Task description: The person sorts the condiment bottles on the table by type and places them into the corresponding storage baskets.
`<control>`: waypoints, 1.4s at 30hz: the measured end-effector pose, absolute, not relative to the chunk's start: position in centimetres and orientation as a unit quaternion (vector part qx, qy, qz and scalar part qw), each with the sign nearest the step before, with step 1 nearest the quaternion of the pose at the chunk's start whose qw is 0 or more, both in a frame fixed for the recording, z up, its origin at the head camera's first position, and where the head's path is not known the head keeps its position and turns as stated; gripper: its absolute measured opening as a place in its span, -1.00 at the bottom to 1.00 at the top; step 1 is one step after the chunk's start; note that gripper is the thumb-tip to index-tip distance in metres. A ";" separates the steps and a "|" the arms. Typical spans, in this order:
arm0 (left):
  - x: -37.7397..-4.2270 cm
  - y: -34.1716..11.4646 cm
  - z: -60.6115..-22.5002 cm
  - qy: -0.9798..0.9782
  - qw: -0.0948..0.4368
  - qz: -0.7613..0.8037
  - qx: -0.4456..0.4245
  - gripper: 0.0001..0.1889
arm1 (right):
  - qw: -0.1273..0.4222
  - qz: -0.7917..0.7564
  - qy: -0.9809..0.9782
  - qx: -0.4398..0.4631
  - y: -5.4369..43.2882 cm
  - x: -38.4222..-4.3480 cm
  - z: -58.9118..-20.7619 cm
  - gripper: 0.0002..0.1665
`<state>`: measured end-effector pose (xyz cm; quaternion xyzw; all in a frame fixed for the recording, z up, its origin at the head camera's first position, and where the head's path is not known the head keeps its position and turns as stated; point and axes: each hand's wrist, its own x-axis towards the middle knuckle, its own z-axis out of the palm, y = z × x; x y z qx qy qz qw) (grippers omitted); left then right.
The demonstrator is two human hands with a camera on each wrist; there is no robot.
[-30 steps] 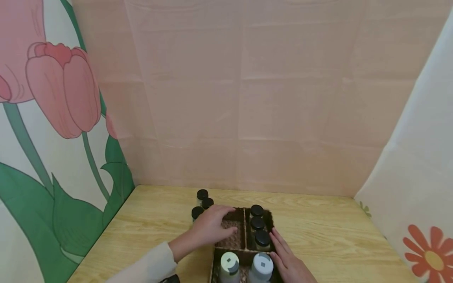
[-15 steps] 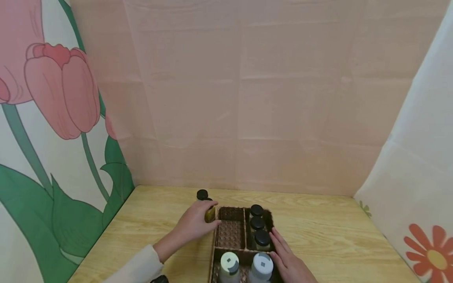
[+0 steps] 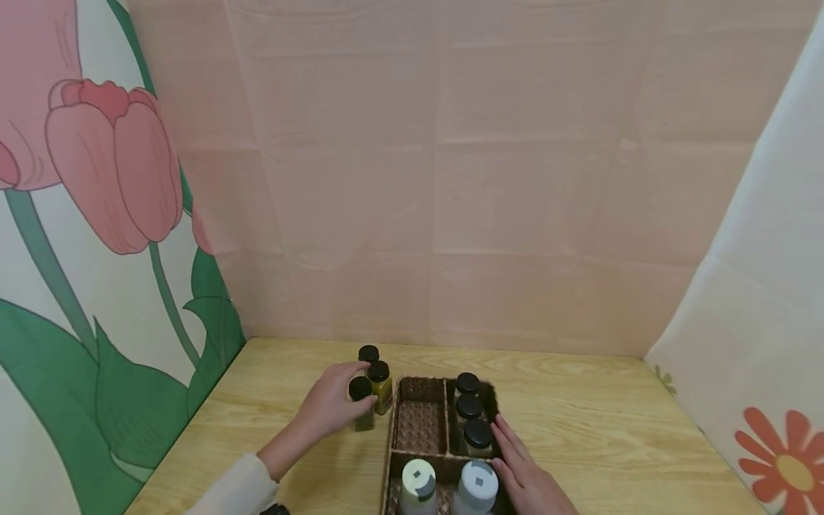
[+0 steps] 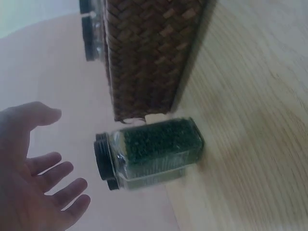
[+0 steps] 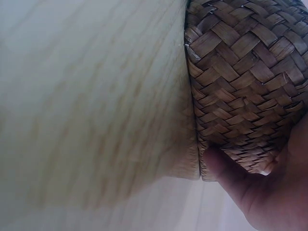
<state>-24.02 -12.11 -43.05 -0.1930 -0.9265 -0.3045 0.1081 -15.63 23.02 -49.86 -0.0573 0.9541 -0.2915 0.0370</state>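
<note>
My left hand [image 3: 331, 402] is at a small jar of dark green flakes [image 3: 364, 418] with a black lid, thumb and fingers spread on either side of the lid. In the left wrist view, a gap shows between the fingers [image 4: 61, 195] and that jar. A jar with yellow contents [image 3: 383, 395] and another black-lidded jar [image 3: 368, 353] stand close behind it. My right hand [image 3: 529, 478] rests against the right outer wall of a brown woven basket [image 3: 389, 465]. In the right wrist view its thumb [image 5: 228, 171] lies on the weave.
Inside the basket, several black-lidded jars [image 3: 477, 433] line the back right compartment. Two white-topped bottles [image 3: 478, 483] stand in the front one. The back left compartment shows its woven bottom [image 3: 420, 429]. Cloth backdrops surround the wooden table [image 3: 592, 429].
My left hand has moved left from over the basket's back left compartment, past the yellow jar, to the green jar. The right hand stays at the basket; the jars have not visibly moved.
</note>
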 end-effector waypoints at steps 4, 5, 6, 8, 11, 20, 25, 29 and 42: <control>-24.0 -12.6 -43.3 -0.928 0.109 -0.307 -0.181 -0.37 | 0.032 -0.289 0.955 -0.059 23.0 -15.7 -50.0 -0.23; -24.0 -12.7 -43.3 -0.928 0.109 -0.310 -0.178 -0.37 | 0.031 -0.288 0.955 -0.060 23.0 -15.7 -50.0 -0.23; -24.0 -12.8 -43.4 -0.928 0.109 -0.311 -0.175 -0.37 | 0.031 -0.288 0.955 -0.060 23.0 -15.7 -50.0 -0.23; -24.1 -13.0 -43.6 -0.928 0.107 -0.315 -0.169 -0.37 | 0.032 -0.288 0.955 -0.060 23.0 -15.7 -50.0 -0.23; -24.3 -13.4 -43.9 -0.928 0.102 -0.320 -0.158 -0.36 | 0.036 -0.291 0.954 -0.058 23.0 -15.7 -50.0 -0.22; -24.8 -14.0 -44.9 -0.929 0.069 -0.337 -0.137 -0.30 | 0.041 -0.296 0.953 -0.057 23.0 -15.7 -49.9 -0.19; -25.1 -14.3 -45.6 -0.924 0.052 -0.353 -0.139 -0.30 | 0.042 -0.298 0.952 -0.057 23.0 -15.7 -49.9 -0.19; -25.5 -14.5 -46.2 -0.920 0.039 -0.363 -0.143 -0.30 | 0.045 -0.299 0.951 -0.061 23.1 -15.8 -49.8 -0.18; -26.6 -14.2 -47.7 -0.910 0.012 -0.389 -0.144 -0.27 | 0.037 -0.301 0.951 -0.061 23.0 -15.7 -49.9 -0.22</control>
